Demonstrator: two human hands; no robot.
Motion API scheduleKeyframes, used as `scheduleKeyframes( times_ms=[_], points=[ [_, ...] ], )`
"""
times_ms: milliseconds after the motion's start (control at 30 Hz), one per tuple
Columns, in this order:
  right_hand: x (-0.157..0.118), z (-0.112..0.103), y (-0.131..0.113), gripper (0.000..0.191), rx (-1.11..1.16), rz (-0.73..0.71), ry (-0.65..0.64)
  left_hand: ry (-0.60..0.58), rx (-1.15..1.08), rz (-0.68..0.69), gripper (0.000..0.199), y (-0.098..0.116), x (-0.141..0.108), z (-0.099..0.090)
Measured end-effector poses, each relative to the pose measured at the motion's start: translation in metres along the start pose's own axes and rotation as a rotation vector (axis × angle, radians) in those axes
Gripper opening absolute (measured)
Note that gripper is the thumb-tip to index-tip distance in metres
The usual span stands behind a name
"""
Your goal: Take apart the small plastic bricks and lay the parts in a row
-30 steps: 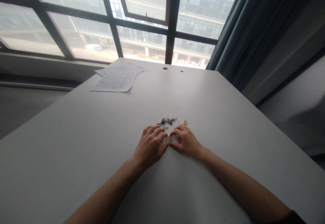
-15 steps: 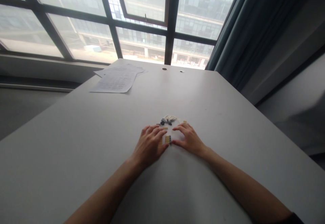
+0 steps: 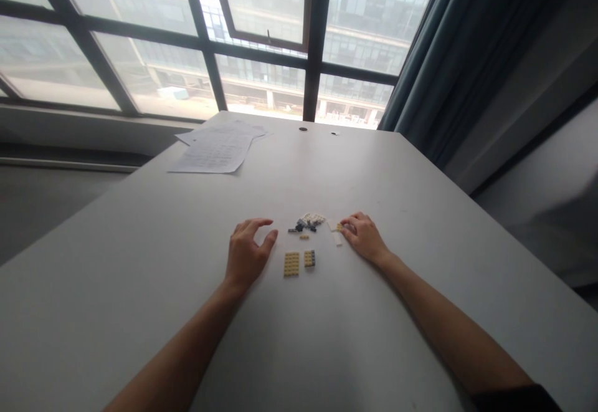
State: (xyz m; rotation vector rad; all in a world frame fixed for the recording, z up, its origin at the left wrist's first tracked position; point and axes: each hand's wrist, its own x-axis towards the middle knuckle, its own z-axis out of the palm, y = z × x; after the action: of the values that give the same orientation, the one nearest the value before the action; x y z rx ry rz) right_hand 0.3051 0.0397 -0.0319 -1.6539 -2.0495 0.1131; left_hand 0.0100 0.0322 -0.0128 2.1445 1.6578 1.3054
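My left hand [image 3: 248,249] is just above the table with thumb and fingers apart, holding nothing. Right of it lie a flat tan studded building-brick plate [image 3: 291,264] and a smaller tan brick block [image 3: 309,258] with a grey strip along its right side. Behind these is a small tan brick [image 3: 304,237]. My right hand [image 3: 365,236] has thumb and fingertips closed on another small tan brick [image 3: 339,227], beside flat white pieces [image 3: 338,242]. Between the hands, farther off, sit loose dark grey pieces [image 3: 303,226] and a heap of white bricks [image 3: 313,218].
Printed papers [image 3: 212,147] overlap on the far left of the white table [image 3: 140,275]. Two round holes are near its back edge. Beyond are large windows [image 3: 261,0], with a dark curtain [image 3: 434,69] on the right.
My hands have moved apart. The left went leftward off the tan plate, uncovering it; the right moved right and away from the block, closing on the small tan brick.
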Motion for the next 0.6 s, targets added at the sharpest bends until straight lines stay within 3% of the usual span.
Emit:
scheduleKeyframes(
  times_ms=[133,233,333,433,533,600],
  points=[
    [-0.002,-0.004,-0.003,0.016,0.002,-0.003,0.033,0.011,-0.003,-0.017,0.021,-0.003,0.0,0.001],
    [-0.006,-0.01,-0.01,0.018,0.155,0.029,0.095,0.009,-0.01,0.008,0.02,-0.002,-0.002,0.002],
    [-0.014,-0.015,-0.026,0.022,0.456,0.1,0.066,0.012,-0.006,0.066,0.017,0.005,-0.006,0.002],
    [-0.023,-0.017,-0.047,0.029,0.853,0.249,-0.078,0.008,-0.011,0.166,0.016,0.018,-0.013,0.003],
    [-0.028,-0.018,-0.063,0.032,1.249,0.421,-0.189,-0.059,0.011,0.274,0.016,0.026,-0.018,0.006],
    [-0.028,-0.018,-0.067,0.032,1.452,0.508,-0.213,-0.133,0.057,0.277,0.017,0.027,-0.018,0.008]
  ],
)
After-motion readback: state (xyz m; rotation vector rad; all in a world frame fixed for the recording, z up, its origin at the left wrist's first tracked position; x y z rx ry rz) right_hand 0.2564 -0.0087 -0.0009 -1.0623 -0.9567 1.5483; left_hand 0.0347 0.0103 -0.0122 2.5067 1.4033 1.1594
